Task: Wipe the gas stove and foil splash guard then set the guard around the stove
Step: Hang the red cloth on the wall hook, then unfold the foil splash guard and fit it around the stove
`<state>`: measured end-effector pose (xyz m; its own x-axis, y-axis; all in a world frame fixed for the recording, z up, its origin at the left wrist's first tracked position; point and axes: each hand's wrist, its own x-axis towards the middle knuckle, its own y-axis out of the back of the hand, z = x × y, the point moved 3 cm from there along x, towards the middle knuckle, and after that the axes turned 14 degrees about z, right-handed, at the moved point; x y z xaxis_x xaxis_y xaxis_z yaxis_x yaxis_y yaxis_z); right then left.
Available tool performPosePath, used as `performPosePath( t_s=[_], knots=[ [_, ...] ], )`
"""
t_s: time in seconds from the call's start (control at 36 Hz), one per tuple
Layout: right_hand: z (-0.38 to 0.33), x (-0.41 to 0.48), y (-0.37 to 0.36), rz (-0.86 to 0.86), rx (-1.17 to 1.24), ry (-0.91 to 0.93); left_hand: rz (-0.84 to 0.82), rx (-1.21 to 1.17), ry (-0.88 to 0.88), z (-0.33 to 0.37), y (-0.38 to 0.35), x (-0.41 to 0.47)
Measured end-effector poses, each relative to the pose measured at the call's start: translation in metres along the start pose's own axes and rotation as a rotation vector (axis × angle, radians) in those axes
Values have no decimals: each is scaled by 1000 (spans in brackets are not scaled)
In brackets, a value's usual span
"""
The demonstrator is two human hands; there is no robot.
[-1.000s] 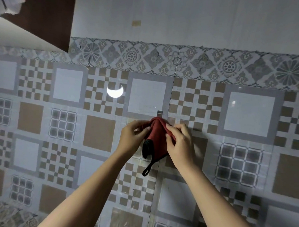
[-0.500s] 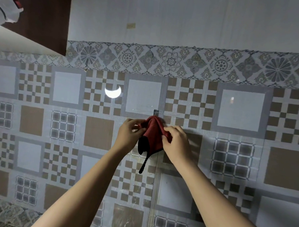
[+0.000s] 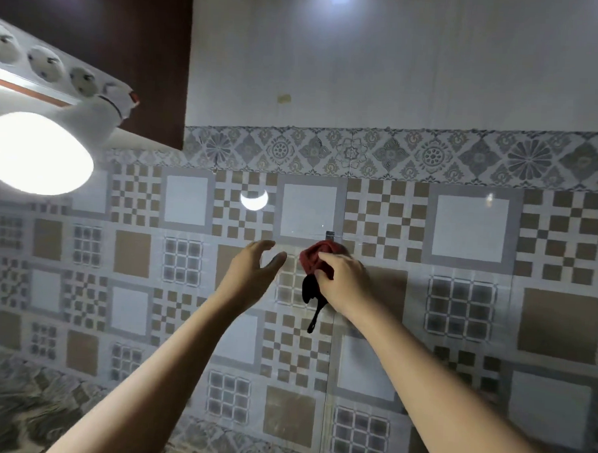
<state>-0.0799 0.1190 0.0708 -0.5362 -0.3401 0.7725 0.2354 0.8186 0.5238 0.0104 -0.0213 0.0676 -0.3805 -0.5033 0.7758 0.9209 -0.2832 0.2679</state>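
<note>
A red cloth with a black part and a dangling black strap hangs at a small grey hook on the patterned tile wall. My right hand grips the cloth against the wall just below the hook. My left hand hovers a little to the left of the cloth, fingers apart, holding nothing. No stove or foil splash guard is in view.
A lit bulb in a white power strip juts in at the upper left, close to my left arm. A dark brown panel stands behind it. Plain white wall lies above the floral tile border.
My left hand has let go of the cloth and moved left, away from it. The view has tilted up, bringing the bulb and power strip into sight.
</note>
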Motion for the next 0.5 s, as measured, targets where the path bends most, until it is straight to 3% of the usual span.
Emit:
performPosePath(
  t_s=[0.14,0.39,0.5],
  knots=[
    [-49,-50,-32,-140,163,25,-26,134,-13,-27,43,-73],
    [-108,-210,-143,-547,366,65,-141,432,325,-156,149,-274],
    [-137,-294,-181,-705,394,129,-89,518,498,-190,208,-367]
  ],
)
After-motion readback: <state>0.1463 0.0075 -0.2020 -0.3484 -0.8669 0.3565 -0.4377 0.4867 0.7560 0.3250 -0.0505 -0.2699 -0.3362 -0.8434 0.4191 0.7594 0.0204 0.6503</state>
